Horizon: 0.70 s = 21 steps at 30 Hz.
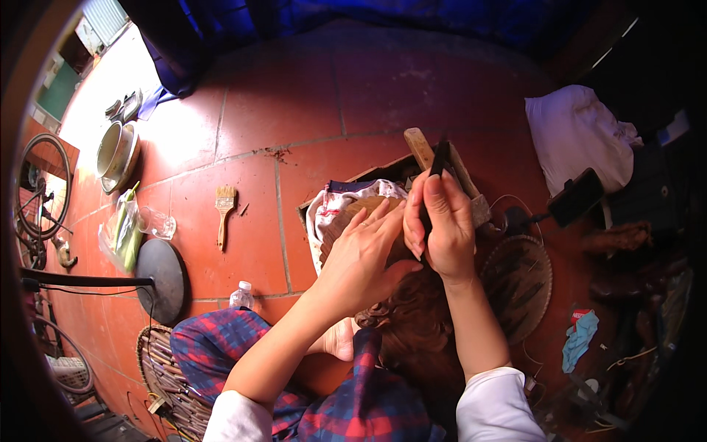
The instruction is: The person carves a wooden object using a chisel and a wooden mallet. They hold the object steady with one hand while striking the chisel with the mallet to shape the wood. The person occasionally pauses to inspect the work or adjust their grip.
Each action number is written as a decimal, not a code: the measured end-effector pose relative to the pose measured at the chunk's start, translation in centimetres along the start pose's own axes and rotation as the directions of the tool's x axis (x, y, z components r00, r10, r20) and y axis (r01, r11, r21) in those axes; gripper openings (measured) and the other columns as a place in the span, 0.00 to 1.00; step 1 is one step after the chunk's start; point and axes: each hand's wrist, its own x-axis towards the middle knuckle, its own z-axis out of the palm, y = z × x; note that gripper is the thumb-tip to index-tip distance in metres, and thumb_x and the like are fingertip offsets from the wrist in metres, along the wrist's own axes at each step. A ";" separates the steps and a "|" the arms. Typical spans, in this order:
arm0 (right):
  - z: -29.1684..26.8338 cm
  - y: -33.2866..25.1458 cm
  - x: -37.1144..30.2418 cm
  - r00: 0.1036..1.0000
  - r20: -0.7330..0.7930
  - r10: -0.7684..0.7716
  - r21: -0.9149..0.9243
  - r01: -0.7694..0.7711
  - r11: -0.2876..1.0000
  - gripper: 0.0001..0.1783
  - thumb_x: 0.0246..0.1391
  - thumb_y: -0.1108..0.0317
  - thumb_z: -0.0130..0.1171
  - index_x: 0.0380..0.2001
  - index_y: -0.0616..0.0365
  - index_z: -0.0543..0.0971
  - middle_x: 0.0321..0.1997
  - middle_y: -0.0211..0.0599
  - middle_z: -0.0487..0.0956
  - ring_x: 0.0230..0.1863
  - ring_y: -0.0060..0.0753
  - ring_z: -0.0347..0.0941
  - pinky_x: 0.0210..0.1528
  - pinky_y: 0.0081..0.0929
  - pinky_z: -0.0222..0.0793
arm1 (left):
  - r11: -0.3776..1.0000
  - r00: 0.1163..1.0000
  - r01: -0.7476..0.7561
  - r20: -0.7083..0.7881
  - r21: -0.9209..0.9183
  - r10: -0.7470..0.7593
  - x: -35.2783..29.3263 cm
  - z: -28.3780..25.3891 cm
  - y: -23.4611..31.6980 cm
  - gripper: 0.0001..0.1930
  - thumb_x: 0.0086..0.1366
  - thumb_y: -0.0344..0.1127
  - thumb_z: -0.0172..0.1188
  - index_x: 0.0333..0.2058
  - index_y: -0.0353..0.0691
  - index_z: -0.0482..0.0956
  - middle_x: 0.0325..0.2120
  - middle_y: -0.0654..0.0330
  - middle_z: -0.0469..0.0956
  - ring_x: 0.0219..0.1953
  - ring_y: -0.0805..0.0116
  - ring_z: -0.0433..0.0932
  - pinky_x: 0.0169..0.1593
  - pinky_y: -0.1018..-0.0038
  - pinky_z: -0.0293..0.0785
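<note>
Gripping a slim, dark, blade-like tool (pixel 439 159), the right hand (pixel 444 228) sits just beside the left hand (pixel 361 258), loosely open, apparently empty, over brown carved wood (pixel 414 313); a slip could cut it. Farther left lies a pale-bristled, wooden-handled brush (pixel 223 214).

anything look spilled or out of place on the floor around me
Yes, slightly: dark crumbs lie scattered on the red tiles, beyond and right of the brush. The clear cup beside the plastic bag also seems tipped onto its side.
</note>
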 end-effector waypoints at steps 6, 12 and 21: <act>-1.5 2.2 -1.1 0.997 -0.029 0.072 -0.142 -0.075 0.987 0.16 0.66 0.61 0.41 0.25 0.56 0.68 0.11 0.20 0.63 0.11 0.08 0.54 0.13 0.11 0.47 | 0.995 0.999 -0.030 0.020 0.094 0.028 0.5 2.6 -1.7 0.35 0.46 0.33 0.63 0.55 0.33 0.64 0.53 0.45 0.68 0.61 0.43 0.59 0.65 0.51 0.50; -1.1 2.6 1.0 0.996 -0.042 -0.073 -0.045 0.071 0.996 0.17 0.65 0.59 0.45 0.22 0.55 0.67 0.12 0.19 0.61 0.12 0.08 0.53 0.14 0.12 0.46 | 0.969 0.962 0.246 0.124 -0.018 -0.242 2.5 0.6 -1.7 0.25 0.46 0.34 0.65 0.44 0.36 0.70 0.38 0.40 0.76 0.44 0.41 0.75 0.51 0.57 0.71; -0.7 3.6 1.2 0.992 -0.123 -0.017 -0.152 -0.002 0.988 0.20 0.65 0.58 0.45 0.19 0.54 0.65 0.11 0.18 0.60 0.12 0.08 0.52 0.13 0.13 0.45 | 0.978 0.996 0.092 -0.020 0.188 -0.090 2.1 0.9 -1.7 0.20 0.45 0.32 0.64 0.34 0.34 0.64 0.23 0.47 0.76 0.26 0.46 0.77 0.29 0.56 0.72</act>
